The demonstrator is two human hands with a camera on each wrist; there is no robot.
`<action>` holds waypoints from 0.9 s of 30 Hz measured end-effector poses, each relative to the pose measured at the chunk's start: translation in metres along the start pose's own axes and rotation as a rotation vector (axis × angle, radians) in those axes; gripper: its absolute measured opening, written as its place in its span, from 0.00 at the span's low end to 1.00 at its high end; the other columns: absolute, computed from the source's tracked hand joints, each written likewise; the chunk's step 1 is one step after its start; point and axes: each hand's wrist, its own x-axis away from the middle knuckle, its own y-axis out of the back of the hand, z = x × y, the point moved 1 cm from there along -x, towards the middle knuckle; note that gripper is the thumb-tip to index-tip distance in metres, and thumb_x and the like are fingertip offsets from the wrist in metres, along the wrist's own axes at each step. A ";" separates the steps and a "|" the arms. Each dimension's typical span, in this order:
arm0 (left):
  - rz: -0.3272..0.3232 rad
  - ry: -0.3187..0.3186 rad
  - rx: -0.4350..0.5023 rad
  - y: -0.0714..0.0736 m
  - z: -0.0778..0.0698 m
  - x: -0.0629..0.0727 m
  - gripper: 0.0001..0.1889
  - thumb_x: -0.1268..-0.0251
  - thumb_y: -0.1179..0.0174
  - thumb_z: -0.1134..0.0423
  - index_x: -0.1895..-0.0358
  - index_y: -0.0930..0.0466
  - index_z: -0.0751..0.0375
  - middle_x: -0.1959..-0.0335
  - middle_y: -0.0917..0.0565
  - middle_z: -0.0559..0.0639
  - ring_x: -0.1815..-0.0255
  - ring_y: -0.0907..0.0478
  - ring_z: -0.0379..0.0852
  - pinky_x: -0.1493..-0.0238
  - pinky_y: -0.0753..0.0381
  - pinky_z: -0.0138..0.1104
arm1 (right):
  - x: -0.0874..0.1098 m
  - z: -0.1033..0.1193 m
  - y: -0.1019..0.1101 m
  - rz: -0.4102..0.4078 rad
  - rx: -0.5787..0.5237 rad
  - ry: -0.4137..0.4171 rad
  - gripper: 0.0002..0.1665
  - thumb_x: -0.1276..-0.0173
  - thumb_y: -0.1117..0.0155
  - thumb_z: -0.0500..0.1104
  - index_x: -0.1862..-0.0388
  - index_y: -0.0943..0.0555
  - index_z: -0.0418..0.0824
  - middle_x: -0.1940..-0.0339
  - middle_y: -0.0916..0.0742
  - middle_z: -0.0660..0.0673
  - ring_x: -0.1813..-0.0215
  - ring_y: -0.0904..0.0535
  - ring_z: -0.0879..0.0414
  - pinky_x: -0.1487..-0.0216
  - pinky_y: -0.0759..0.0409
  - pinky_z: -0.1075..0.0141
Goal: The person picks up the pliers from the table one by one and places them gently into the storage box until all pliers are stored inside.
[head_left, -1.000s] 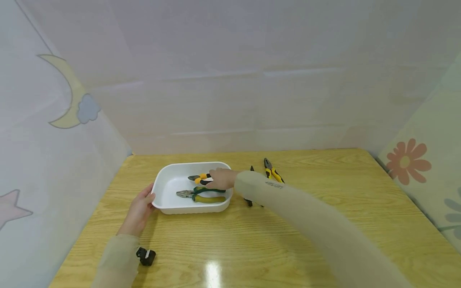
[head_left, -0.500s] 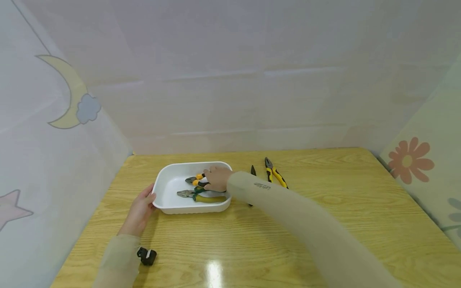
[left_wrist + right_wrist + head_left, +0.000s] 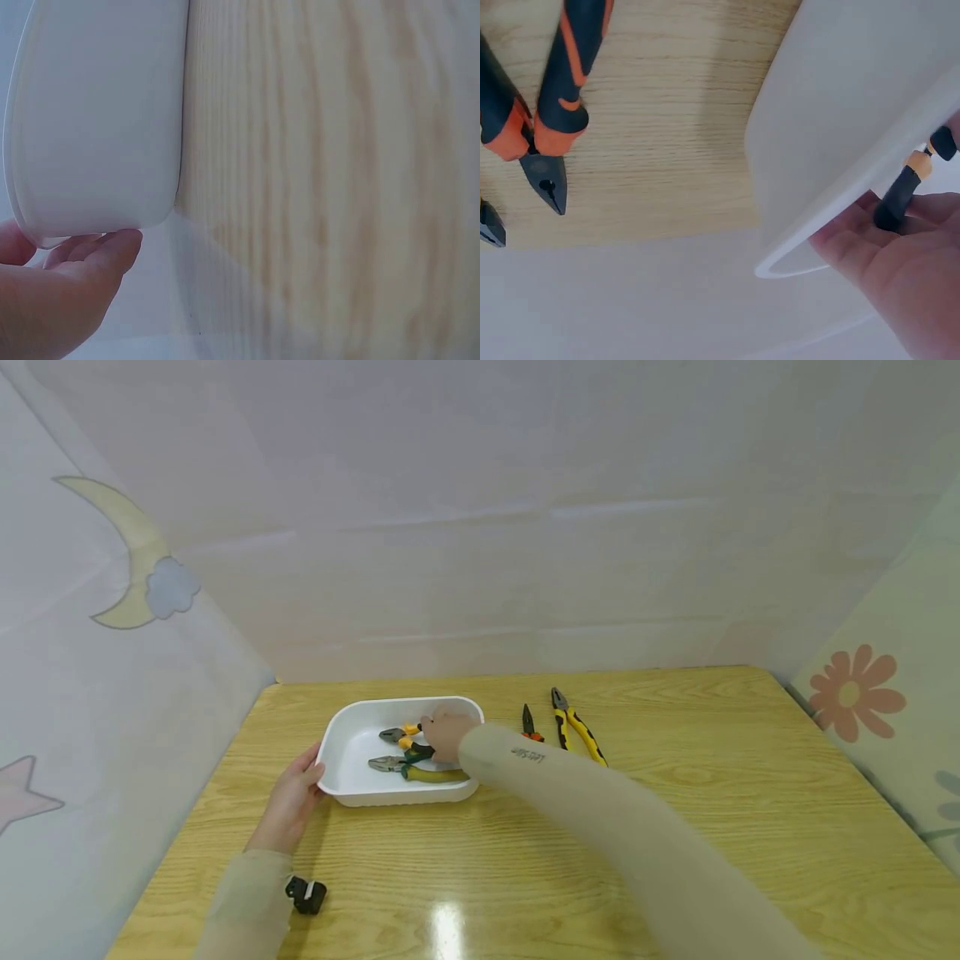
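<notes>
A white plastic basin [image 3: 405, 797] stands on the table. My left hand [image 3: 288, 797] grips its left side, thumb over the rim and fingers [image 3: 120, 251] against the outer wall. Inside, my right hand [image 3: 452, 733] holds a pair of pliers [image 3: 392, 736] with orange-and-black handles by those handles, their metal nose pointing left. One dark handle [image 3: 898, 199] shows across the fingers in the right wrist view; much of the rest is hidden by the hand. Just in front of them in the basin lie combination pliers [image 3: 435, 775] with green-and-yellow handles, one handle partly covered.
Right of the basin lie long-nose pliers [image 3: 547, 180] with black-and-orange handles, partly behind my right forearm in the head view. Beyond them are yellow-and-black pliers [image 3: 581, 727]. A black camera [image 3: 306, 895] sits at my left wrist. Printed walls border the wooden table [image 3: 375, 877].
My right hand has moved a little left inside the basin, and the orange-and-black pliers shifted left with it. More of the tools on the right shows. My left hand stays on the rim.
</notes>
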 end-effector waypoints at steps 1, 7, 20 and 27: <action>0.001 0.000 0.000 0.000 0.000 0.000 0.27 0.20 0.71 0.69 0.23 0.64 0.66 0.22 0.58 0.59 0.24 0.54 0.55 0.26 0.51 0.45 | 0.000 0.001 0.000 0.009 0.001 -0.009 0.44 0.28 0.43 0.57 0.22 0.46 0.41 0.30 0.28 0.41 0.32 0.31 0.51 0.36 0.29 0.61; -0.002 0.005 0.003 -0.001 0.001 0.000 0.27 0.20 0.71 0.69 0.22 0.63 0.65 0.22 0.58 0.58 0.24 0.54 0.54 0.26 0.51 0.45 | 0.000 0.001 -0.004 0.004 0.029 -0.066 0.43 0.30 0.42 0.60 0.23 0.42 0.46 0.30 0.28 0.44 0.33 0.30 0.51 0.40 0.24 0.54; -0.001 0.002 -0.003 0.000 0.000 0.002 0.27 0.20 0.71 0.69 0.23 0.64 0.65 0.22 0.59 0.58 0.24 0.54 0.55 0.26 0.51 0.45 | 0.006 -0.002 -0.006 -0.117 0.044 -0.030 0.29 0.21 0.53 0.46 0.23 0.39 0.50 0.35 0.24 0.45 0.39 0.26 0.51 0.42 0.23 0.57; 0.006 0.000 -0.011 0.001 0.002 0.003 0.28 0.20 0.70 0.68 0.23 0.64 0.65 0.22 0.59 0.58 0.24 0.54 0.55 0.26 0.50 0.46 | 0.022 -0.007 -0.003 -0.122 0.004 0.025 0.36 0.25 0.47 0.54 0.22 0.43 0.49 0.30 0.29 0.43 0.30 0.34 0.50 0.31 0.34 0.59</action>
